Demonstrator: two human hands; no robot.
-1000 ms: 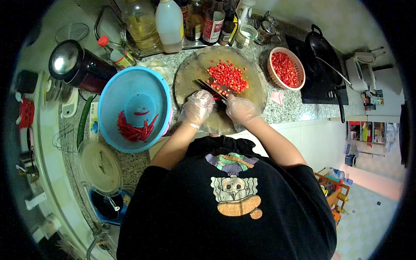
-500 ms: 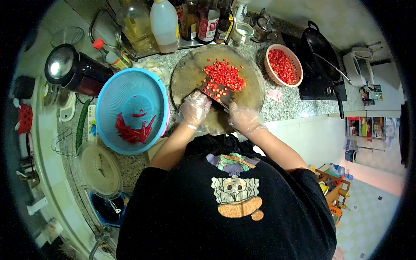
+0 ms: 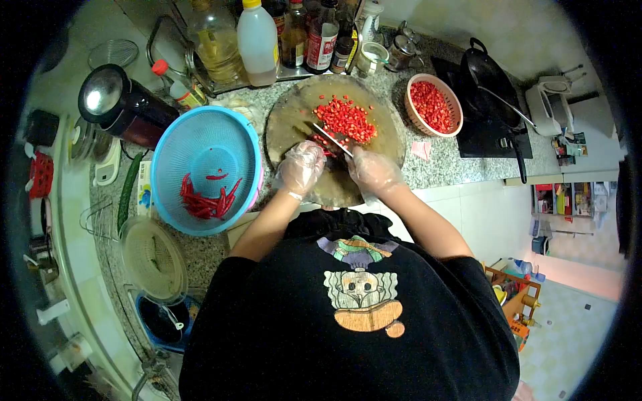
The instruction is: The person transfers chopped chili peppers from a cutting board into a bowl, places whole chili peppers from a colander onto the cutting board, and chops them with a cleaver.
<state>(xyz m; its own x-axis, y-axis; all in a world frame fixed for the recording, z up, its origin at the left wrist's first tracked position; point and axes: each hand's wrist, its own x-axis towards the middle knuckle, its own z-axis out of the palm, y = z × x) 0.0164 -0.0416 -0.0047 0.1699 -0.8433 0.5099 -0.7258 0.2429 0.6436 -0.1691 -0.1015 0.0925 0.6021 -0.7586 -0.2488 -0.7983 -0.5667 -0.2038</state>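
Note:
My right hand (image 3: 373, 172), in a clear plastic glove, is closed around the handle of a kitchen knife (image 3: 332, 140). The blade stands on edge over the round chopping board (image 3: 287, 113), its spine showing as a bright line. Just left of the blade, my gloved left hand (image 3: 301, 167) is closed with curled fingers on red chili peppers (image 3: 327, 153), of which only a little red shows at the fingertips. Beyond the knife lies a heap of chopped chili (image 3: 348, 120).
On the left, a blue colander (image 3: 164, 150) holds several whole red chilies. A pink basket (image 3: 413, 115) of chopped chili stands right of the board, before a black wok (image 3: 491, 77). Bottles (image 3: 259, 47) line the back, and a cucumber (image 3: 127, 194) lies far left.
The knife blade has turned from lying tilted, its broad face showing with chili pieces on it, to standing on edge. Both hands stay nearly in place; the view has shifted slightly.

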